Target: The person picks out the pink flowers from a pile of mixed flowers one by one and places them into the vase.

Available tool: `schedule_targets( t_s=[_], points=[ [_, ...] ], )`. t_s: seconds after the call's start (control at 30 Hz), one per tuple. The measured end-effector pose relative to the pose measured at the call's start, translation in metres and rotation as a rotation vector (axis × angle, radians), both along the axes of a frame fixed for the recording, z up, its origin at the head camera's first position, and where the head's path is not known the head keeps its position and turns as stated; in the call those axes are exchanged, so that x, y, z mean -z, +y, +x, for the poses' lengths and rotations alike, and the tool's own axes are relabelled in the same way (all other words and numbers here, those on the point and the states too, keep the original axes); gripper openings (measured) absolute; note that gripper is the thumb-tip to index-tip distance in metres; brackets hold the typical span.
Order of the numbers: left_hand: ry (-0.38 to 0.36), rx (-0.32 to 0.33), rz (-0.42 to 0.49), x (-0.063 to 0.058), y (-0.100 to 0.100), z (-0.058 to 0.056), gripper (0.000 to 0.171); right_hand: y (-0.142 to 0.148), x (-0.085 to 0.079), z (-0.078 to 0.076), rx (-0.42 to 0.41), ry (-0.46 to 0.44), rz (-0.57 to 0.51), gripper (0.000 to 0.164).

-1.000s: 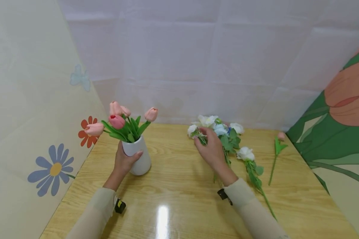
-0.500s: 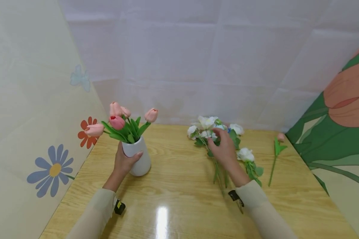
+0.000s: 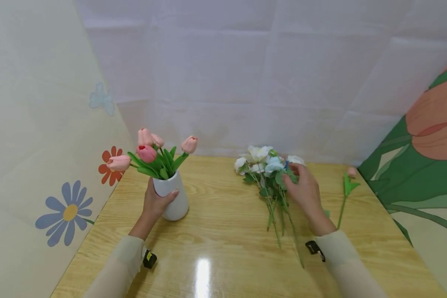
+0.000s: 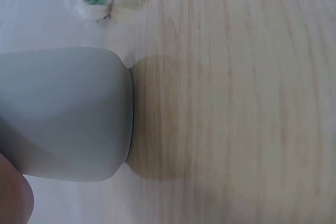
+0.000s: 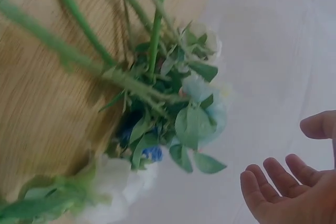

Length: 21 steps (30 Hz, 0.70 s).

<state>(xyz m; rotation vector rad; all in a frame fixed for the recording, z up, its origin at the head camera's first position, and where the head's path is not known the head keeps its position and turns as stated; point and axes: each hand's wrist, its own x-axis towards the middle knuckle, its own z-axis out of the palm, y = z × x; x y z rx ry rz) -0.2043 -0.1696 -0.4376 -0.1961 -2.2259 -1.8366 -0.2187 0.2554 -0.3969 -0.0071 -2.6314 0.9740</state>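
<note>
On the left side of the table, my left hand point(image 3: 155, 202) grips a white vase point(image 3: 176, 198), its thumb lying across the front. Several pink tulips point(image 3: 147, 153) with green leaves stand in it. The left wrist view shows the vase's lower part point(image 4: 79, 114) resting on the wood. My right hand point(image 3: 303, 190) is over the right edge of a heap of white and light-blue flowers point(image 3: 273, 165). In the right wrist view, its fingers are loosely bent and spread apart from the leaves point(image 5: 194, 127), holding nothing. A white rose point(image 5: 113, 184) is largely hidden by this hand in the head view.
A single pink tulip point(image 3: 350, 178) lies at the table's far right. Long green stems point(image 3: 283, 223) point toward me from the heap. A white cloth backdrop point(image 3: 216, 82) rises behind the wooden table point(image 3: 227, 256), with flower-printed panels on both sides.
My right hand has moved rightward across the heap, from its left blooms to its right edge, uncovering blooms and stems. The left hand and the vase stay put.
</note>
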Motion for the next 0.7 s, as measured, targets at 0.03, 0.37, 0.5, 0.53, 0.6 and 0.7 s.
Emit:
schedule_targets(
  t_s=[0.03,0.37,0.5,0.53,0.6,0.7],
  points=[
    [0.001,0.001,0.000,-0.001,0.000,0.001,0.088,0.004,0.000,0.001,0.004,-0.007,0.002,0.050],
    [-0.005,-0.003,0.000,-0.002,0.000,0.001,0.087,0.031,-0.004,0.008,0.051,-0.047,0.016,0.056],
    [-0.014,-0.008,0.006,0.009,-0.004,-0.007,0.089,0.038,-0.004,0.010,0.077,-0.058,0.032,0.057],
    [-0.012,-0.009,0.007,0.014,-0.005,-0.010,0.090,0.039,-0.004,0.010,0.086,-0.059,0.035,0.056],
    [-0.003,-0.009,0.011,0.023,-0.008,-0.016,0.091,0.043,-0.003,0.012,0.105,-0.064,0.040,0.056],
    [0.021,-0.006,0.012,0.031,-0.010,-0.020,0.092,0.049,-0.001,0.013,0.119,-0.062,0.034,0.055]
  ],
)
